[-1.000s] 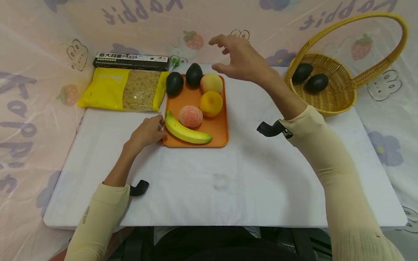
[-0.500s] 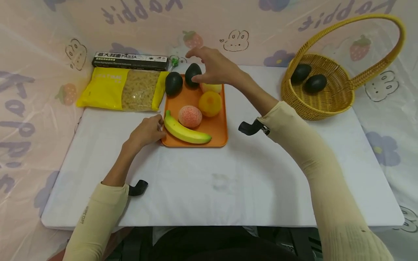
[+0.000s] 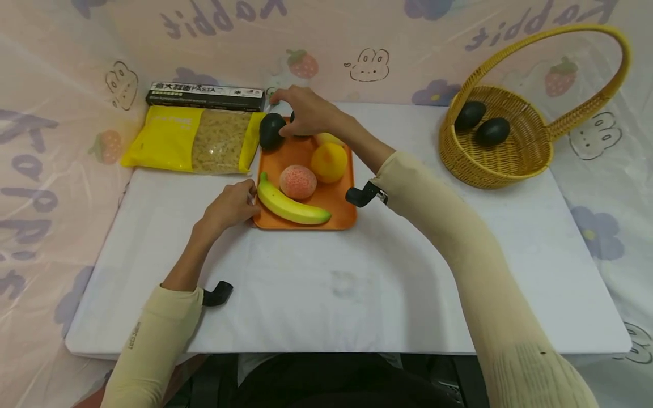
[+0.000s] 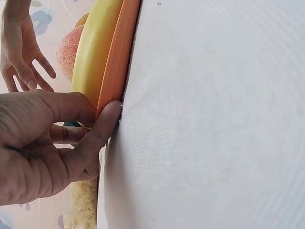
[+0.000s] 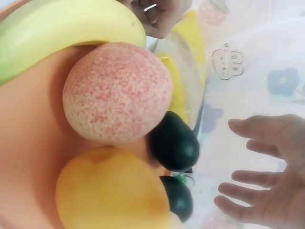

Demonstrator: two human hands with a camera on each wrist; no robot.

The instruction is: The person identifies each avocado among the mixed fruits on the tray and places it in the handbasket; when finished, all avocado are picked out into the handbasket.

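Observation:
My left hand [image 3: 232, 204] pinches the left edge of the orange tray [image 3: 270, 163] between thumb and fingers; the left wrist view shows the index finger below the rim. My right hand [image 3: 313, 116] hovers over the tray's back part, its fingers spread and holding nothing. Nearest it is a dark avocado [image 3: 272, 130] at the back left corner. A second avocado [image 5: 178, 196] and a pale yellow peach [image 3: 326, 138] are mostly hidden by that hand in the head view. On the tray also lie a banana [image 3: 292, 208], a speckled pink peach [image 3: 298, 182] and a yellow-orange fruit [image 3: 329, 163].
Left of the tray lies a yellow bag of dry pasta [image 3: 219, 141], with a black pasta box [image 3: 204, 97] behind it. A yellow wicker basket [image 3: 490, 170] with a tall handle stands at the right, holding two dark avocados [image 3: 492, 131]. A printed curtain borders the table [image 3: 306, 294].
My right hand has moved left and slightly down, from right of the tray's back corner to above the avocados. My left hand has stayed at the tray edge.

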